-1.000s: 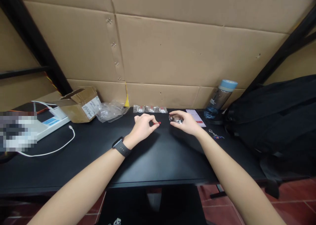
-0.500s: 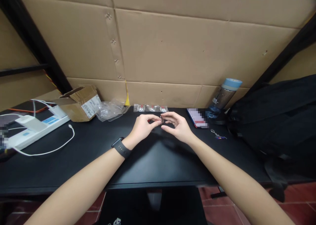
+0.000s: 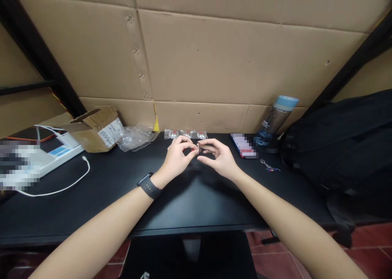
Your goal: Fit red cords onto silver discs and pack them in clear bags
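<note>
A small, thin, shiny piece (image 3: pixel 199 149) is held up edge-on above the black table, between the hands. My left hand (image 3: pixel 179 155), with a black watch on the wrist, is closed in a pinch at its left side; a bit of red shows by those fingertips. From the right, my right hand (image 3: pixel 219 155) holds the piece between thumb and fingers at its bottom and top edges. Its face is turned away, so its exact kind cannot be made out. Behind the hands lie several clear-wrapped round silvery items with red centres (image 3: pixel 187 135).
At left are an open cardboard box (image 3: pixel 98 132), a crumpled clear plastic bag (image 3: pixel 136 137) and a white power strip (image 3: pixel 65 156) with cables. To the right are a phone (image 3: pixel 244 146), a keychain (image 3: pixel 270 167), a water bottle (image 3: pixel 277 119) and a black backpack (image 3: pixel 343 148).
The left fingers have shifted slightly at the piece, and a bit of red now shows beside them. The right hand keeps nearly the same hold. The view has moved slightly.
</note>
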A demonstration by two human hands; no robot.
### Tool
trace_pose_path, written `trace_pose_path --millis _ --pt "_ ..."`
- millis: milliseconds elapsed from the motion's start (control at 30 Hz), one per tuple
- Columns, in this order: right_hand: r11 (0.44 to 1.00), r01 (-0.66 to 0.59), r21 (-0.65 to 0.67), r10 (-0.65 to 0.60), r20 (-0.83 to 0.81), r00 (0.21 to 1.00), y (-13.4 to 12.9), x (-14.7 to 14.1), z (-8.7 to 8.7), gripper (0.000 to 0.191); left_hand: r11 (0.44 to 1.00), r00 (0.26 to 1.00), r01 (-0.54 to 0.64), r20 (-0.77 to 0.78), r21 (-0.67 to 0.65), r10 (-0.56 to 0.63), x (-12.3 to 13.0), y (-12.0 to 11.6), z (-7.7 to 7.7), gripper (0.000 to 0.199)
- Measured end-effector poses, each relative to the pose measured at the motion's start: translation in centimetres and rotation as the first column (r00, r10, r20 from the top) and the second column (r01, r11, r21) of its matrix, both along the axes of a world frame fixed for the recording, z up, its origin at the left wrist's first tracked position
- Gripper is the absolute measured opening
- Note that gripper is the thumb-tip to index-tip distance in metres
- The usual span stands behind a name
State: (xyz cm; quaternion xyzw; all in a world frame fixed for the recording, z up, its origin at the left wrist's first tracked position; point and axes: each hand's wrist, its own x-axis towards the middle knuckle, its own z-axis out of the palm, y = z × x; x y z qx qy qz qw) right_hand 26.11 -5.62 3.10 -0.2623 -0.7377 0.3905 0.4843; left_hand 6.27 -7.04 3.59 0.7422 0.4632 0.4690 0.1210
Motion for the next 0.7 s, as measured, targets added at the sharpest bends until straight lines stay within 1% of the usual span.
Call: trace_pose_path --millis 100,167,233,300,333,400,467,533,600,700 --pt "1.000 0.012 -0.027 -0.013 -0.021 1.000 -0.1 -0.3 -0.2 0.043 0.992 0.987 -0.100 -0.118 0.078 0.108 0.2 -0.6 0.3 0.008" --pt "0.998 0.024 -0.063 -0.026 -0.030 0.999 -0.2 -0.4 -0.2 0.041 0.983 0.972 -0.142 -0.174 0.114 0.160 0.3 -0.9 0.5 0.009" --pt "0.995 0.030 -0.094 -0.031 -0.012 0.999 -0.2 -0.3 0.0 0.036 0.983 0.971 -0.150 -0.173 0.110 0.168 0.4 -0.9 0.5 0.009" --pt "0.997 0.031 -0.075 -0.028 0.044 0.999 -0.2 -0.1 0.3 0.026 0.987 0.980 -0.140 -0.130 0.079 0.150 0.3 -0.7 0.3 0.009" --pt "0.999 0.035 -0.034 -0.032 0.090 0.995 -0.2 0.1 0.5 0.022 0.989 0.985 -0.133 -0.103 0.060 0.139 0.3 -0.5 0.2 0.009" --pt "0.992 0.056 0.114 -0.078 0.196 0.977 0.0 0.5 0.9 0.020 0.994 0.992 -0.111 -0.051 0.024 0.112 0.2 -0.1 -0.2 0.008" --pt "0.952 0.073 0.297 -0.162 0.286 0.944 0.2 0.9 1.1 0.017 0.998 0.998 -0.066 -0.009 0.002 0.066 0.1 0.3 -0.5 0.008" --pt "0.893 0.077 0.444 -0.246 0.337 0.909 0.4 1.3 1.2 0.016 1.000 1.000 -0.010 0.025 -0.005 0.010 0.2 0.4 -0.7 0.009" --pt "0.843 0.069 0.534 -0.302 0.362 0.882 0.6 1.5 1.1 0.015 0.999 0.998 0.039 0.046 -0.014 -0.038 0.3 0.5 -0.8 0.011" --pt "0.802 0.050 0.596 -0.345 0.393 0.853 0.6 1.7 1.2 0.014 0.996 0.995 0.081 0.065 -0.032 -0.079 0.4 0.5 -0.9 0.012"
